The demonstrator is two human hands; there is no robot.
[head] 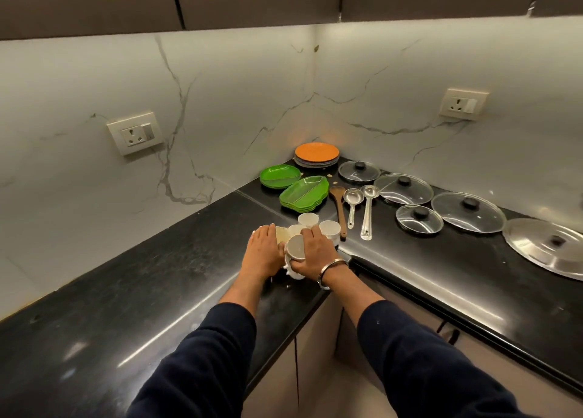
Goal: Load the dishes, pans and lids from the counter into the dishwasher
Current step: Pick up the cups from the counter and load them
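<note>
Several white cups stand at the inner corner of the black counter [132, 291]. My right hand [315, 250] grips the nearest white cup [295, 248], tilted with its mouth toward me. My left hand [263, 250] lies beside it with straight fingers reaching over a pale cup [282, 234]. Two more cups [307, 219] [329, 228] stand just behind. Green divided plates [304, 193] [279, 176] and an orange-topped plate stack [317, 154] sit in the far corner. Glass lids [359, 171] [403, 188] [419, 220] [468, 211] and a steel lid [547, 247] lie along the right counter.
A wooden spoon [339, 207] and two steel ladles [351, 206] [367, 211] lie between the cups and lids. Wall sockets [135, 133] [463, 103] are on the marble backsplash. Cabinet doors [315, 354] are below the counter; the dishwasher is out of view.
</note>
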